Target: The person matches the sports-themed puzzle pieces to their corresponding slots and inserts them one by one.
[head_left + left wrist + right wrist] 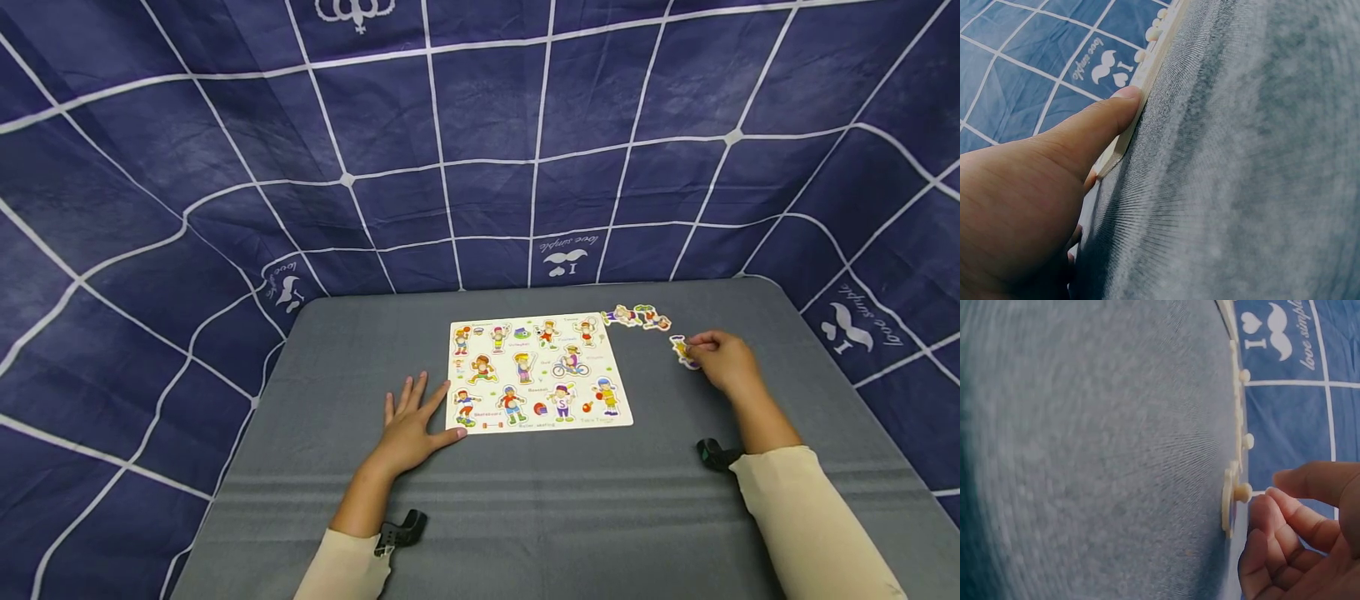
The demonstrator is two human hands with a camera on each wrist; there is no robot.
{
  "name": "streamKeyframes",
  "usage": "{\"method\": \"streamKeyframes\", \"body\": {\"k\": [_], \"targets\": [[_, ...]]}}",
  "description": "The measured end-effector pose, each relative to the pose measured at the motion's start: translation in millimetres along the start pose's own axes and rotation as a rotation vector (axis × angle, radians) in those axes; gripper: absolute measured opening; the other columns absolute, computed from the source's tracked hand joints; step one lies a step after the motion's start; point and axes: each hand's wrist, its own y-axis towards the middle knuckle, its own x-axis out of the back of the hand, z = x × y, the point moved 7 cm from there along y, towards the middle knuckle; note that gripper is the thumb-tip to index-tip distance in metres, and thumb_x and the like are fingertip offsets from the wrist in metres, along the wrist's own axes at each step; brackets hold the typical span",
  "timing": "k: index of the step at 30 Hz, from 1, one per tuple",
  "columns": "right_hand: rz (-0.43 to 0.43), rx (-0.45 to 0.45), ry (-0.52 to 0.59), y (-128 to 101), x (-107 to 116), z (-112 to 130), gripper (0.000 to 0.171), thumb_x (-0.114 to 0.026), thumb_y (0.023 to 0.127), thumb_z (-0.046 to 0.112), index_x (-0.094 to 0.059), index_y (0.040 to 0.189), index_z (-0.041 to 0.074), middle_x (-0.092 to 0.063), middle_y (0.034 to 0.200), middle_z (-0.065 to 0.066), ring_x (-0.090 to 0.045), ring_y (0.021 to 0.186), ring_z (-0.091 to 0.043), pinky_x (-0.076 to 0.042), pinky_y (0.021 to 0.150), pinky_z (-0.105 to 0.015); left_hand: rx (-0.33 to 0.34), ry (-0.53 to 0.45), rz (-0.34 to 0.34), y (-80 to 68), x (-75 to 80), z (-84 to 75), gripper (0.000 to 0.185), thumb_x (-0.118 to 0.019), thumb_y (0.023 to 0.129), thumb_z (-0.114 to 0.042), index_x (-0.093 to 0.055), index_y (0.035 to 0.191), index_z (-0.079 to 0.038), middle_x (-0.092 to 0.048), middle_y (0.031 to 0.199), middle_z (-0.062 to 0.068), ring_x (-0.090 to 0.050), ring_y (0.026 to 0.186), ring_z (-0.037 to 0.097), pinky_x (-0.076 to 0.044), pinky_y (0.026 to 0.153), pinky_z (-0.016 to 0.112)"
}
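Left hand (408, 425) lies flat, fingers spread, steadying the puzzle board (536, 372); at three o'clock, right hand (722, 360) fingers curl around the light, stiff puzzle piece (682, 351), best held by its peg (1242, 492).

A colourful cartoon-figure puzzle piece (682, 351) with a small knob lies flat, well right of the wooden puzzle board (537, 372), itself flat.

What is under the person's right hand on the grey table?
A small cartoon puzzle piece peeks out from under the right hand, whose fingertips touch its knob. Most of its picture is covered, so the figure cannot be told.
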Motion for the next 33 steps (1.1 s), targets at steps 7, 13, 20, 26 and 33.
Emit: {"method": "streamKeyframes", "body": {"k": [7,13,20,26,33], "targets": [[0.048,-0.021,-0.020,8,-2,-6,0.028,-0.062,0.095,0.016,-0.069,0.108,-0.007,-0.074,0.087,-0.010,-0.053,0.063,-0.001,-0.042,0.057,-0.022,-0.007,0.003,-0.010,1.2,1.9,-2.2,0.093,-0.071,0.083,-0.066,-0.032,0.160,-0.030,-0.010,0.171,0.015,0.000,0.159,0.041,0.006,0.121,0.069],[0.075,-0.018,-0.062,14,-3,-9,0.027,-0.063,0.093,0.017,-0.069,0.105,-0.007,-0.074,0.084,-0.008,-0.054,0.065,-0.007,-0.041,0.059,-0.024,-0.004,0.005,-0.005,2.1,2.7,-3.4,0.093,-0.070,0.084,-0.066,-0.032,0.160,-0.030,-0.008,0.172,0.014,0.001,0.159,0.040,0.007,0.122,0.068],[0.099,-0.010,-0.113,20,-3,-11,0.028,-0.065,0.091,0.022,-0.067,0.097,-0.006,-0.070,0.078,-0.007,-0.051,0.065,-0.012,-0.039,0.059,-0.028,-0.002,-0.007,0.001,0.9,1.3,-2.7,0.093,-0.073,0.083,-0.064,-0.033,0.160,-0.029,-0.009,0.172,0.014,0.001,0.159,0.040,0.007,0.121,0.069],[0.117,-0.023,-0.146,23,-5,-12,0.029,-0.066,0.091,0.023,-0.066,0.096,-0.006,-0.068,0.076,-0.008,-0.051,0.066,-0.015,-0.038,0.058,-0.028,0.016,-0.010,0.028,0.3,-1.3,0.2,0.095,-0.071,0.083,-0.067,-0.029,0.160,-0.032,-0.005,0.172,0.011,0.005,0.159,0.037,0.010,0.122,0.066],[0.104,-0.020,-0.129,22,-6,-10,0.028,-0.067,0.092,0.022,-0.066,0.093,-0.006,-0.067,0.072,-0.004,-0.050,0.064,-0.015,-0.038,0.058,-0.029,0.026,-0.017,0.038,0.8,-1.2,1.4,0.095,-0.070,0.083,-0.068,-0.028,0.161,-0.033,-0.003,0.172,0.009,0.007,0.159,0.035,0.012,0.122,0.066]]}}
